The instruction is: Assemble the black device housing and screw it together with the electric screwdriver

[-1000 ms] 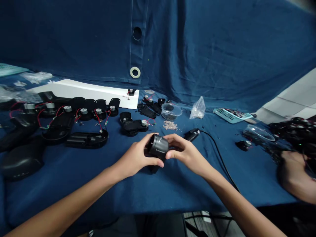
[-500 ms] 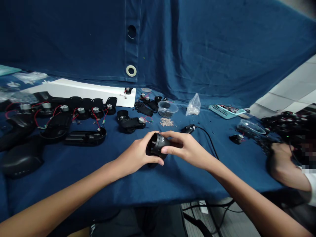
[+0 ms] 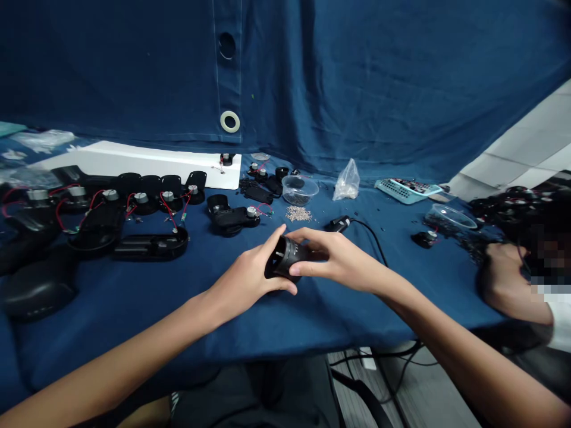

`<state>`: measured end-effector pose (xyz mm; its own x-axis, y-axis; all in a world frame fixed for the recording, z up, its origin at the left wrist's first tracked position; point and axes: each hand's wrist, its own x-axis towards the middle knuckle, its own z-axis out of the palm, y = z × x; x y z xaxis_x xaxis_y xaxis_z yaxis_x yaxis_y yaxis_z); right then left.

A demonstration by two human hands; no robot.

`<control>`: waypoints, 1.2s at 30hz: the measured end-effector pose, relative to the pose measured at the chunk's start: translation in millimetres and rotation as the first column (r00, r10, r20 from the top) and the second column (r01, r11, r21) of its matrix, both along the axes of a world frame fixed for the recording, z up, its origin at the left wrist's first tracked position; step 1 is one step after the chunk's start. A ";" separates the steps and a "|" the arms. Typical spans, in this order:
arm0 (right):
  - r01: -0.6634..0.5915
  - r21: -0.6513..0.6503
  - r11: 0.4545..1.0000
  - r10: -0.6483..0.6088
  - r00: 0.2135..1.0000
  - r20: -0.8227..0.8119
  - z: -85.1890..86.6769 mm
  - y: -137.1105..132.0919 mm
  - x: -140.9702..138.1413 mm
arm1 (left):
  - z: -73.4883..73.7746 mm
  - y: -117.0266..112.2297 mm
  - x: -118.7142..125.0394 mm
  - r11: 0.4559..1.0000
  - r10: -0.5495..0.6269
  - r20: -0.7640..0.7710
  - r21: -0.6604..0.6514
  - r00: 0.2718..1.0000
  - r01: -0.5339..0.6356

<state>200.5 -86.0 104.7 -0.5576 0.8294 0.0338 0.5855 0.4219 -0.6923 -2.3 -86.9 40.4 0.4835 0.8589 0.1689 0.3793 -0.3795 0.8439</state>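
Between both hands, above the front part of the blue-covered table (image 3: 250, 324), is a black plastic cylindrical housing (image 3: 288, 255) with small light marks on its side and an open end facing left. My left hand (image 3: 252, 270) grips it at the open end, thumb below and fingers above. My right hand (image 3: 332, 258) closes on it from the right, thumb on the near side. The fingers behind the housing are partly hidden. Just beyond my right hand lies a black electric screwdriver (image 3: 339, 224) with a cable. A pile of small screws (image 3: 298, 214) is behind the housing.
Several black housings with motors and red wires (image 3: 140, 199) line the left. Behind the screws stand a clear plastic tub (image 3: 300, 191) and a plastic bag (image 3: 347, 181). A light-blue basket (image 3: 405, 193) is at right, near another person's hand (image 3: 506, 285).
The view has shifted slightly, so the table things sit a little further left and higher. Both hands keep their hold on the black housing, which has turned slightly.
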 end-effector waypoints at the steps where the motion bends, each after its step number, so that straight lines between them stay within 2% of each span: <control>1: -0.004 0.001 1.000 0.004 1.000 -0.015 -0.7 -0.1 -0.2 | -0.4 -1.4 -0.6 1.000 -0.002 -0.003 0.007 1.000 0.002; 3: -0.007 0.004 1.000 0.008 0.999 -0.044 -2.3 -0.9 -1.2 | -1.3 -5.2 -3.3 1.000 -0.006 0.025 0.000 1.000 0.006; 7: -0.030 0.029 0.999 0.033 0.997 -0.075 -3.9 -3.0 -4.2 | -1.3 -14.3 -12.1 0.997 -0.041 0.179 -0.060 0.983 0.052; 12: -0.040 0.087 0.995 0.043 0.998 -0.043 -3.8 -4.3 -6.6 | 1.3 -17.5 -21.8 0.989 -0.036 0.348 -0.119 0.937 0.083; 20: -0.047 0.147 0.988 0.045 0.999 0.011 -1.3 -10.4 -12.6 | 4.8 -14.6 -28.2 0.988 -0.027 0.362 -0.133 0.932 0.080; 24: 0.007 0.125 0.992 -0.002 0.999 -0.046 -7.1 -12.2 -14.2 | 3.9 -13.4 -25.9 0.983 -0.005 0.387 -0.168 0.922 0.076; 29: 0.043 0.142 0.989 -0.033 0.997 -0.073 -15.8 -11.8 -14.9 | 3.7 -7.2 -23.3 0.985 -0.031 0.381 -0.144 0.924 0.092; 36: 0.022 0.201 0.979 -0.019 1.000 -0.019 -17.1 2.4 -17.7 | -3.7 3.5 -19.5 0.975 -0.009 0.493 -0.189 0.870 0.117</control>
<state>182.7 -83.6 87.6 -0.5385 0.8160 0.2101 0.5845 0.5414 -0.6044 -21.8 -83.4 36.7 0.4402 0.8707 0.2193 -0.1182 -0.1860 0.9754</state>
